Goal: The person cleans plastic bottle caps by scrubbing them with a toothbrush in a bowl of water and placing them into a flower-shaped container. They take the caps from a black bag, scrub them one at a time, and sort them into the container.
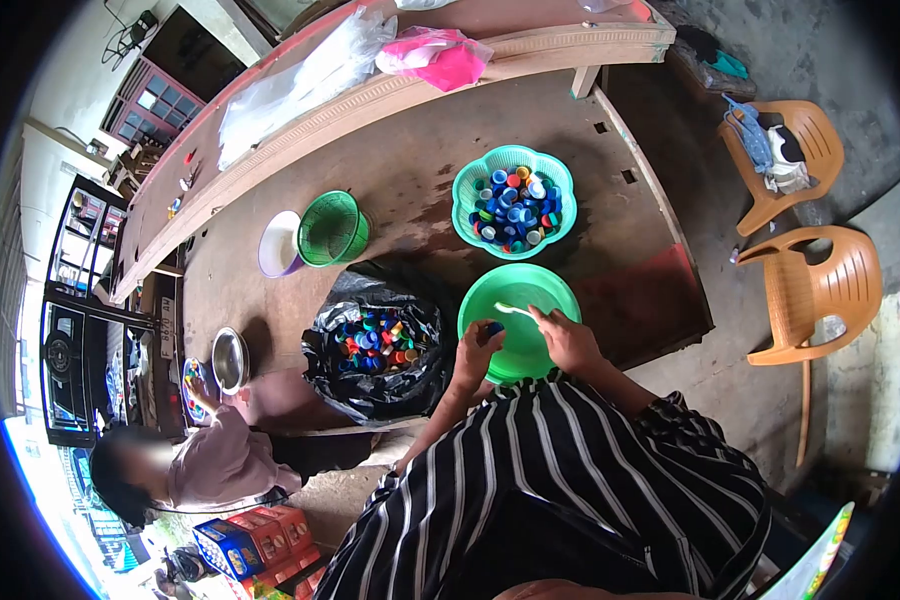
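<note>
My left hand (pixel 475 352) pinches a dark blue bottle cap (pixel 494 328) over the left side of a green basin (pixel 486 287). Between the fingers of my right hand (pixel 569 342) is a pale green and white toothbrush (pixel 513 309), its head pointing left toward the cap without touching it. The basin stands right in front of me. Beyond it, a turquoise scalloped basket (pixel 462 205) holds many coloured caps, mostly blue. To the left, an open black plastic bag (pixel 425 345) contains more caps in several colours.
A green mesh basket (pixel 332 228), a white tub (pixel 278 245) and a metal bowl (pixel 231 360) stand on the left. Another person (pixel 232 462) sits at the lower left, one hand near a small tray. Clear plastic and a pink bag (pixel 436 58) lie on the raised ledge. Orange chairs (pixel 805 295) stand right.
</note>
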Demonstrator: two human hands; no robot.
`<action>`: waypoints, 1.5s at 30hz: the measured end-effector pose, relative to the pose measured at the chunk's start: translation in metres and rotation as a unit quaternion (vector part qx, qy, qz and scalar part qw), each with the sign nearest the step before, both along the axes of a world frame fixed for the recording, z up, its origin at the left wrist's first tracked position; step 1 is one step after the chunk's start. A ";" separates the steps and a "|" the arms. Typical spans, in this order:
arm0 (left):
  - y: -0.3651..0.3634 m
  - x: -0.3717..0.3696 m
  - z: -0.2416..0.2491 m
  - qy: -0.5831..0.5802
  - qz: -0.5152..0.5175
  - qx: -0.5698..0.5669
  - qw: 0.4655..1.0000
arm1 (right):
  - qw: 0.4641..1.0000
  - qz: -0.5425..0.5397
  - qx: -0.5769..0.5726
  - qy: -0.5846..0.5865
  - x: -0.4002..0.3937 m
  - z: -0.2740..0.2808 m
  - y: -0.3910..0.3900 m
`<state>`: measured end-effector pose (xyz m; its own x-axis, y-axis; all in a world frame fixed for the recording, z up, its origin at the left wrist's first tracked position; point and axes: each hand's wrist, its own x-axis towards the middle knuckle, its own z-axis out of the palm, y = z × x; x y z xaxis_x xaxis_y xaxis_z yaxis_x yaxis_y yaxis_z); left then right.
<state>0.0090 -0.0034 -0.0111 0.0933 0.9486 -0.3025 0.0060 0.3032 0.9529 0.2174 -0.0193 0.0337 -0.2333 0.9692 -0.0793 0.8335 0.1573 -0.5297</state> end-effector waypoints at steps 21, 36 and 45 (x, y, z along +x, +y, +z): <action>-0.001 -0.004 -0.001 0.001 0.010 -0.024 1.000 | 0.996 0.058 0.031 0.053 -0.001 -0.023 -0.002; 0.008 0.000 -0.003 -0.104 0.034 -0.039 0.993 | 0.999 0.050 0.011 0.019 0.007 -0.009 0.002; 0.098 0.024 0.055 0.107 -0.060 0.165 0.979 | 0.996 -0.067 0.028 0.046 0.031 -0.003 0.021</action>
